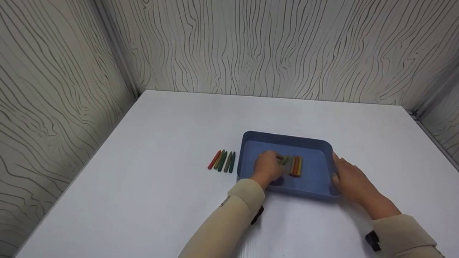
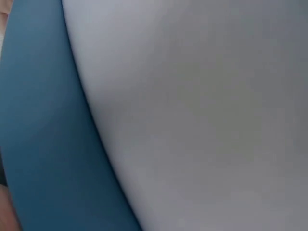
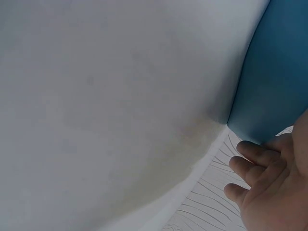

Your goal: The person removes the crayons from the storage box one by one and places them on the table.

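Observation:
My left hand (image 1: 267,167) reaches into a shallow blue tray (image 1: 312,186) and pinches a green crayon (image 1: 284,159) above its floor. Just right of those fingertips, several crayons (image 1: 296,166) in red, orange and yellow lie side by side in the tray. At the tray's right side, my right hand (image 1: 353,181) holds the wall, thumb over the rim. The right wrist view shows its other fingers (image 3: 248,168) loosely bent beside the tray's outer wall (image 3: 272,72). Most of the left hand's fingers are hidden from the head view.
Left of the tray, a red crayon (image 1: 214,159) and several green and yellowish crayons (image 1: 226,162) lie in a loose row on the white table (image 1: 143,186). Wood-grain patterned panels (image 1: 251,46) stand behind the table and at its sides.

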{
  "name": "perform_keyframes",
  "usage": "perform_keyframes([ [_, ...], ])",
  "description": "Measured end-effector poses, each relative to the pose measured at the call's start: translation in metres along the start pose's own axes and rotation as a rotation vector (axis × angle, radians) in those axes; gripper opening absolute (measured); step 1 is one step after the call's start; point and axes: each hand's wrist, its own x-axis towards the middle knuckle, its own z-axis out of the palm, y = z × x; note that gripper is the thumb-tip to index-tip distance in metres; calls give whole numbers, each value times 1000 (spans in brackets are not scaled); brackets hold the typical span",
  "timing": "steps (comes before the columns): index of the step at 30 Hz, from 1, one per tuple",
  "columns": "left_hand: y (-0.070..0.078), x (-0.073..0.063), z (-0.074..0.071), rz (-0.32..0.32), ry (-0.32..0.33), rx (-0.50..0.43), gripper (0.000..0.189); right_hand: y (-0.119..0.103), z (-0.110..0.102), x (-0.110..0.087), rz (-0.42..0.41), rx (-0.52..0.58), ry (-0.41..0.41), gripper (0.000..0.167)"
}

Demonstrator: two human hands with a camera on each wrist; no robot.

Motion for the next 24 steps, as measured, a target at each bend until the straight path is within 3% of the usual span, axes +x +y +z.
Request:
perform_keyframes([
  [6, -1, 4, -14, 6, 1, -41, 30, 0, 0, 0, 4, 5, -6, 60],
  [19, -14, 8, -50, 127, 56, -5, 33, 0, -2, 1, 6, 27, -15, 60],
  [24, -23, 8, -64, 114, 69, 1, 31, 0, -2, 0, 18, 31, -21, 61],
])
